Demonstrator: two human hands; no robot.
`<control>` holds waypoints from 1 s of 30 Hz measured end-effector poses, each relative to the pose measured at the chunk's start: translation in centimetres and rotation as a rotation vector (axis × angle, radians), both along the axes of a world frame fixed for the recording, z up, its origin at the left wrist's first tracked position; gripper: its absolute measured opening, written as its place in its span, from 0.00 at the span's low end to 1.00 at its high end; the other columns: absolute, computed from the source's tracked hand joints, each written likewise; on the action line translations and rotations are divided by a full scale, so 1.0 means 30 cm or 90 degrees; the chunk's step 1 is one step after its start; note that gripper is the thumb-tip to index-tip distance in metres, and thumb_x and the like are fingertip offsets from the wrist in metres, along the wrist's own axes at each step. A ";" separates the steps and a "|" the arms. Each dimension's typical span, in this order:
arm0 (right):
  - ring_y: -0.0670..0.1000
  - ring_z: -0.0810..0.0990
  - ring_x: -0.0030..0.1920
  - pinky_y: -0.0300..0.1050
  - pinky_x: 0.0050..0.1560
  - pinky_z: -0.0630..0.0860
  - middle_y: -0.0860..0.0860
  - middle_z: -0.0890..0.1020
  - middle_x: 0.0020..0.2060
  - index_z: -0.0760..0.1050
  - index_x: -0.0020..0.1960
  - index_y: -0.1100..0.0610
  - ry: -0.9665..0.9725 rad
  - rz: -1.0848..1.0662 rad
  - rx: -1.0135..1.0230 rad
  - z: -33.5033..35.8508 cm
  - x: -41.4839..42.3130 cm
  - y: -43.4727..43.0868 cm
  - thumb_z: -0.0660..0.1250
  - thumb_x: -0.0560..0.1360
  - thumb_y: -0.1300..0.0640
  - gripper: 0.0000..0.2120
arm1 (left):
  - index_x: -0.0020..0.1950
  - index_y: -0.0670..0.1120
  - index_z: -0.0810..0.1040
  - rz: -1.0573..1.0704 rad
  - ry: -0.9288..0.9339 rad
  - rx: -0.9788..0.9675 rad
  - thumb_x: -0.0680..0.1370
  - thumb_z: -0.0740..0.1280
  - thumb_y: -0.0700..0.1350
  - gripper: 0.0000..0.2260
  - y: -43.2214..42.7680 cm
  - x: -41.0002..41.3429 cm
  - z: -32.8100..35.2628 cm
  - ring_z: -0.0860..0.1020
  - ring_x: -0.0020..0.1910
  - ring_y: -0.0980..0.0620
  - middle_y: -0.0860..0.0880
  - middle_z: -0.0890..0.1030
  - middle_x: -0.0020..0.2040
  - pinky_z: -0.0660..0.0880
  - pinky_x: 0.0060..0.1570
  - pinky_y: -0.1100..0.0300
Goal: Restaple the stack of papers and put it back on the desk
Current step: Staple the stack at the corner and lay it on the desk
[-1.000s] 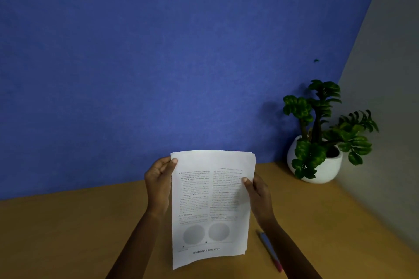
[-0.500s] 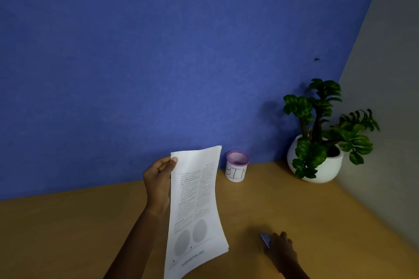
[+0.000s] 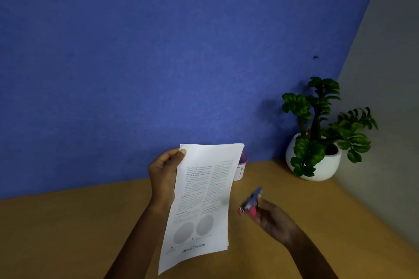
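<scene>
Papers point(image 3: 201, 201) are hanging upright above the wooden desk point(image 3: 68, 233), pinched at their top corner by the left hand point(image 3: 164, 172), while the right hand point(image 3: 273, 222) is gripping a blurred pink stapler point(image 3: 250, 204) beside them, and they are hiding most of a small cup point(image 3: 241, 167) behind.

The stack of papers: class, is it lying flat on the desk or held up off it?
Held up. The left hand pinches the stack of papers at its top left corner, its lower end hanging above the desk.
</scene>
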State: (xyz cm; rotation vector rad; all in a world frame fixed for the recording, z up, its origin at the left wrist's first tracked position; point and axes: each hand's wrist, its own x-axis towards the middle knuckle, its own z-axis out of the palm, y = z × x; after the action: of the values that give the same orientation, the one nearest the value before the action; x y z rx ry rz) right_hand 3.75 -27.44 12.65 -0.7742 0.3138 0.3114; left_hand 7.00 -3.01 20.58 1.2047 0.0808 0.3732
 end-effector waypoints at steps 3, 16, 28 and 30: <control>0.56 0.85 0.42 0.47 0.37 0.84 0.63 0.85 0.44 0.80 0.47 0.65 -0.120 0.020 0.082 0.143 0.023 0.048 0.61 0.69 0.62 0.12 | 0.37 0.50 0.82 -0.004 -0.012 0.041 0.72 0.70 0.42 0.05 -0.030 -0.013 0.023 0.80 0.46 0.39 0.44 0.82 0.41 0.77 0.51 0.43; 0.46 0.85 0.44 0.35 0.41 0.80 0.45 0.86 0.40 0.72 0.57 0.63 -0.513 -0.084 -0.260 0.525 0.041 0.234 0.60 0.75 0.67 0.11 | 0.38 0.50 0.81 -0.008 -0.095 0.091 0.70 0.72 0.42 0.03 -0.106 -0.072 0.105 0.83 0.34 0.54 0.54 0.85 0.33 0.79 0.31 0.65; 0.45 0.84 0.40 0.35 0.44 0.81 0.52 0.83 0.43 0.75 0.51 0.57 -0.570 -0.056 -0.414 0.566 0.008 0.268 0.64 0.73 0.69 0.11 | 0.37 0.50 0.80 -0.051 -0.122 0.098 0.70 0.71 0.39 0.06 -0.102 -0.101 0.141 0.82 0.31 0.59 0.56 0.84 0.31 0.77 0.30 0.70; 0.44 0.84 0.39 0.37 0.45 0.81 0.52 0.83 0.42 0.75 0.50 0.57 -0.567 -0.053 -0.419 0.572 0.008 0.272 0.64 0.73 0.69 0.10 | 0.37 0.50 0.80 -0.062 -0.123 0.098 0.70 0.71 0.39 0.06 -0.105 -0.104 0.143 0.82 0.31 0.58 0.56 0.84 0.31 0.76 0.30 0.70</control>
State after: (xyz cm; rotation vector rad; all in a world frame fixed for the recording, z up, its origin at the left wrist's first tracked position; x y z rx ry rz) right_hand 4.00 -19.28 29.82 -1.4538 -0.4215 -0.2510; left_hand 3.89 -6.14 24.85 1.3129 -0.1755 0.4139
